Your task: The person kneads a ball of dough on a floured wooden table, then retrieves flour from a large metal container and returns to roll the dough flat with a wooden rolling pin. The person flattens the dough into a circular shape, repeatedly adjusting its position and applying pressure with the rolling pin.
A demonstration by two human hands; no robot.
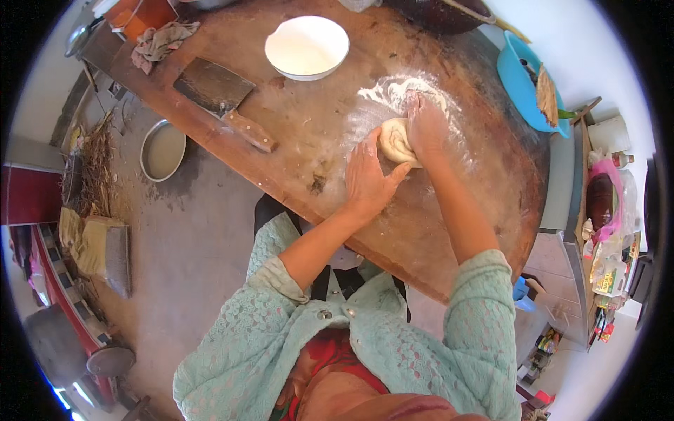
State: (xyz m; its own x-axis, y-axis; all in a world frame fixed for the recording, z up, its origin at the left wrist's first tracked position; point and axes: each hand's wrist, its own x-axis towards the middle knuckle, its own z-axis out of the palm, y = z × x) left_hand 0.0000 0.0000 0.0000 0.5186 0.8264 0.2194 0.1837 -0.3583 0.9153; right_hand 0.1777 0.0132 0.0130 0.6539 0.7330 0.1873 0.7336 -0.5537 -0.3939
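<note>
A round lump of dough (395,142) with a coiled fold on top rests on the wooden board (295,133). My left hand (368,179) cups its near left side, the thumb angled away from the fingers along the near edge. Against the right side presses my right hand (427,130), its fingers pointing away from me and partly turned from view. Between them, both hands hold the dough. White flour (387,91) is spread over the board just beyond it and around my right hand.
A cleaver (214,85) lies at the board's left, its wooden handle toward the edge. Farther back stand a white bowl (307,52) and an orange bucket (144,17) near a crumpled cloth (160,45). A blue basin (523,81) sits far right. On the floor is a metal basin (163,151).
</note>
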